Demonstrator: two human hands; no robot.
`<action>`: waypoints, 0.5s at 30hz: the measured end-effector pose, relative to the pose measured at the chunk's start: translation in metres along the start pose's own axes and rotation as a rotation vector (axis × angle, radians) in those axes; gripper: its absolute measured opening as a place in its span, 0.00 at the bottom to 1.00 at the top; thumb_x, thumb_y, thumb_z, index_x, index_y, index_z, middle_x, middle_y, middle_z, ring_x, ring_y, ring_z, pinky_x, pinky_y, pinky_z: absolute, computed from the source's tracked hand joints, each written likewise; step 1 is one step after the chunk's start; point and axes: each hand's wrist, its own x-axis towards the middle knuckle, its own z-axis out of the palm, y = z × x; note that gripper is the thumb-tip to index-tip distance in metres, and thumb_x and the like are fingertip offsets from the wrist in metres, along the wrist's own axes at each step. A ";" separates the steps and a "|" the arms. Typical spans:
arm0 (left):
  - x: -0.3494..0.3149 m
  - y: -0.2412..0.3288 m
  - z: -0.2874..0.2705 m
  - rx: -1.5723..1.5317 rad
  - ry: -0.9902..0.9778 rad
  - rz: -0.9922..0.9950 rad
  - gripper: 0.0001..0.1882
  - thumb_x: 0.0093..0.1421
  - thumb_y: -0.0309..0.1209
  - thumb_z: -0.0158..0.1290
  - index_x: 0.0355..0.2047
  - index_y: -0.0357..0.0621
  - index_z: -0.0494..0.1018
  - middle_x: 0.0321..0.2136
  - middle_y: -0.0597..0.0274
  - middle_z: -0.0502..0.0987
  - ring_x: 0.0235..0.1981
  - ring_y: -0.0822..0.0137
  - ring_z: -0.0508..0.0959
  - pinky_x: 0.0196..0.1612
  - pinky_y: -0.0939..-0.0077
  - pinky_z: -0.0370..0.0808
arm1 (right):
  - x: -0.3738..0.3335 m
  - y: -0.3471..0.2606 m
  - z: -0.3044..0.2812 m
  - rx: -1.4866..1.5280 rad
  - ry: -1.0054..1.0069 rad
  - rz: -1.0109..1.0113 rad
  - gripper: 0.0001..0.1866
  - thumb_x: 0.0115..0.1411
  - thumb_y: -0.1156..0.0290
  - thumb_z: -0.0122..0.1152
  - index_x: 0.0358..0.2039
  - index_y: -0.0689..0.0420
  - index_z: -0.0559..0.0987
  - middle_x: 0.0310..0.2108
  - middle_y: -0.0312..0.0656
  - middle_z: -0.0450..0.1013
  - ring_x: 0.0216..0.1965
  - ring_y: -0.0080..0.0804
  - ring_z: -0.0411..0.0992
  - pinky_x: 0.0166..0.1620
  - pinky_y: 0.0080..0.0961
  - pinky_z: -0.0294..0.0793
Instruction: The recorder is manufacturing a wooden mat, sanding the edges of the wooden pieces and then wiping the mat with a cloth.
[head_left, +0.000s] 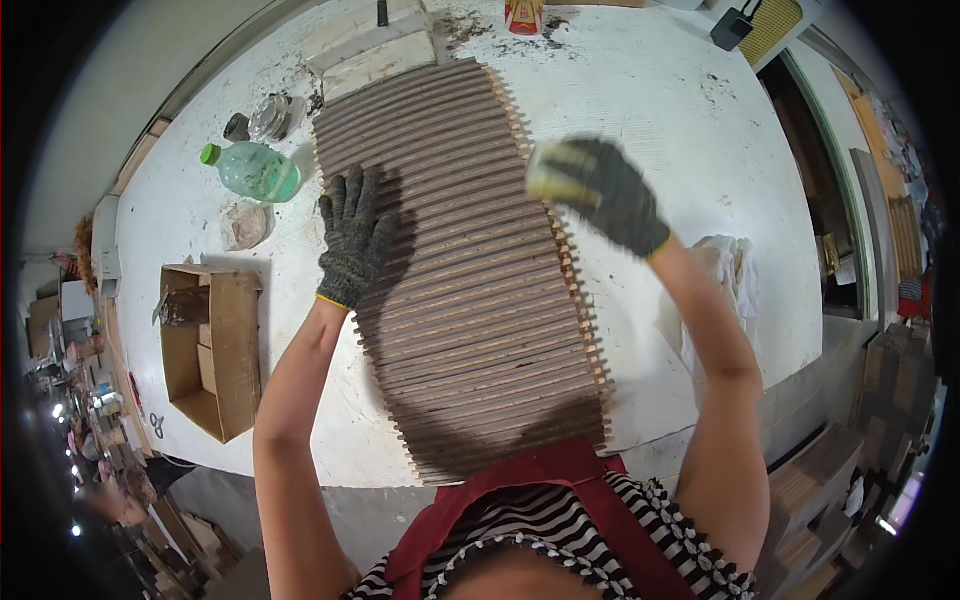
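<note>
A long panel of many narrow grey-brown wooden strips (480,290), laid side by side, stretches across the white table from near my body to the far side. The strip ends stick out unevenly along both edges. My left hand (352,235), in a dark grey knitted glove, lies flat on the panel's left part with fingers spread. Over the panel's right edge is my right hand (605,190), gloved alike and smeared by motion. It grips a pale yellowish block (552,172), too blurred to tell its exact kind.
Left of the panel stand an open cardboard box (212,350), a green-capped bottle (255,172) and a crumpled clear bag (245,225). A whitish block (375,70) touches the panel's far end. A red can (523,16) is behind; white cloth (735,290) lies right.
</note>
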 end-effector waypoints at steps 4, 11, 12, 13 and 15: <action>0.009 0.009 0.006 -0.030 -0.017 0.039 0.36 0.69 0.49 0.46 0.73 0.50 0.54 0.72 0.46 0.52 0.72 0.37 0.50 0.70 0.34 0.42 | -0.003 -0.055 0.005 0.334 -0.209 0.041 0.22 0.57 0.71 0.68 0.52 0.41 0.78 0.47 0.35 0.78 0.41 0.39 0.78 0.47 0.36 0.79; 0.010 0.021 0.001 0.144 -0.049 0.078 0.34 0.69 0.49 0.46 0.71 0.49 0.58 0.71 0.46 0.54 0.72 0.38 0.52 0.69 0.34 0.44 | 0.009 0.065 0.056 0.253 -0.105 0.125 0.23 0.58 0.67 0.68 0.56 0.39 0.79 0.56 0.39 0.74 0.52 0.44 0.73 0.56 0.38 0.76; 0.011 0.021 0.001 0.132 -0.029 0.085 0.34 0.69 0.48 0.46 0.71 0.49 0.58 0.71 0.46 0.54 0.71 0.37 0.52 0.69 0.34 0.44 | 0.016 0.080 0.063 0.298 -0.067 0.150 0.22 0.59 0.65 0.68 0.55 0.41 0.79 0.55 0.40 0.74 0.52 0.45 0.74 0.57 0.38 0.75; 0.011 0.022 0.000 0.120 -0.042 0.076 0.34 0.69 0.48 0.46 0.71 0.49 0.58 0.71 0.46 0.54 0.71 0.37 0.52 0.69 0.34 0.44 | 0.018 0.088 0.063 0.058 -0.101 0.128 0.25 0.58 0.66 0.69 0.57 0.41 0.78 0.55 0.44 0.74 0.53 0.47 0.73 0.59 0.41 0.73; 0.012 0.022 0.000 0.121 -0.037 0.078 0.34 0.69 0.48 0.46 0.71 0.49 0.58 0.71 0.46 0.54 0.72 0.37 0.52 0.69 0.34 0.43 | 0.025 0.085 0.061 0.060 0.011 0.414 0.25 0.57 0.66 0.68 0.57 0.41 0.78 0.56 0.42 0.74 0.56 0.45 0.71 0.61 0.42 0.71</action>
